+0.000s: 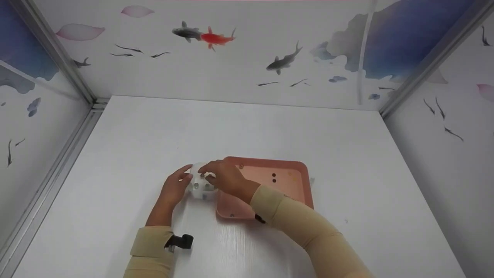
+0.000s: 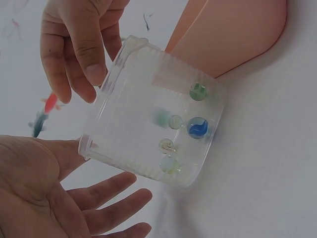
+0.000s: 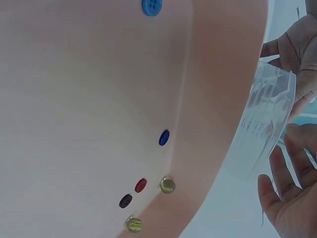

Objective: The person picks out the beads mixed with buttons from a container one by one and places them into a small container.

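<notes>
A clear plastic container (image 2: pixel 133 109) stands on the table with several marbles inside, among them a green marble (image 2: pixel 199 91) and a blue-swirled marble (image 2: pixel 198 128). A blurred greenish spot (image 2: pixel 161 117) shows amid them. My left hand (image 1: pixel 177 187) is at the container's left side; its thumb reaches the rim and its straight fingers spread along the outside. Over the container's mouth hangs my right hand (image 1: pixel 229 178), its loosely bent fingers apart with nothing between them. In the right wrist view that right hand (image 3: pixel 292 198) is near the container's rim.
A pink tray (image 1: pixel 308 185) sits right beside the container, under my right forearm. In it lie a large blue button (image 3: pixel 151 6), a dark blue button (image 3: pixel 164 138), a red button (image 3: pixel 141 185), a black button (image 3: pixel 126 201) and a yellow-swirled marble (image 3: pixel 168 185). Patterned walls enclose the white table (image 1: pixel 231 127).
</notes>
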Demonstrator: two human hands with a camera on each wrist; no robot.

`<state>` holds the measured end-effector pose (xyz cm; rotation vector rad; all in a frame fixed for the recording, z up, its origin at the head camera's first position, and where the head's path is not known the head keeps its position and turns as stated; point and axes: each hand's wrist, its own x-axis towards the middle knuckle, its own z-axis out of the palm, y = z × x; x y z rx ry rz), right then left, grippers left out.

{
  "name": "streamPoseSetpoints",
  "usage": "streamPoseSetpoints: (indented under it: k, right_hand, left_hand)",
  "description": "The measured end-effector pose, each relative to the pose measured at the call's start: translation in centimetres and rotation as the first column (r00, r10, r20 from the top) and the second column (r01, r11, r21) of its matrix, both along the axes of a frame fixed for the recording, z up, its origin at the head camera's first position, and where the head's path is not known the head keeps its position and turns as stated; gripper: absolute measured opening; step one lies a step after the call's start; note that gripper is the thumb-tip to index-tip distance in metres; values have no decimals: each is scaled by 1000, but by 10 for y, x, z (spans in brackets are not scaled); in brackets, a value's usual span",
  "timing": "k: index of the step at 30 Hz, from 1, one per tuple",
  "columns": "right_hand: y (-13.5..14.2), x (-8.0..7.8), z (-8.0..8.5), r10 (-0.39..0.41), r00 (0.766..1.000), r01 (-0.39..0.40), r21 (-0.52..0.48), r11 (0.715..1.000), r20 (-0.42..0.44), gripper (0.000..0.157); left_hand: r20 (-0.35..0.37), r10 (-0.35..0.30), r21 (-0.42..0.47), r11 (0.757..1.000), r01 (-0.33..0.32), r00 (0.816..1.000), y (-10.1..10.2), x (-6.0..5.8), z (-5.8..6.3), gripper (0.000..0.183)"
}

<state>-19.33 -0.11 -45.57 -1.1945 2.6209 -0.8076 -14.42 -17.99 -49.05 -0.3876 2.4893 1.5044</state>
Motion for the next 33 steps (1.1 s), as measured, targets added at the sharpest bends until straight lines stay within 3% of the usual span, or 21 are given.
streamPoseSetpoints:
  k: [8,12,22,33]
  right_hand:
    - [0,0,1,8,999,-6,29,1000,-47,31]
    - [2,0,0,33,992,-29,40,999,-122,32]
    - [7,0,-1,95,931,-62,103,993,-353,40]
    - [14,-1,3,81,898,-6,172,985,-433,52]
  left_hand:
    - [0,11,4,1000,-11,1000,0,1,0,45]
    - [2,10,6,1000,-10,1000,0,0,-1,46]
    - [-1,-5,6,1000,5,1000,-2,-1,-3,46]
    - [8,4,0,1000,-4,1000,-1,0,-2,46]
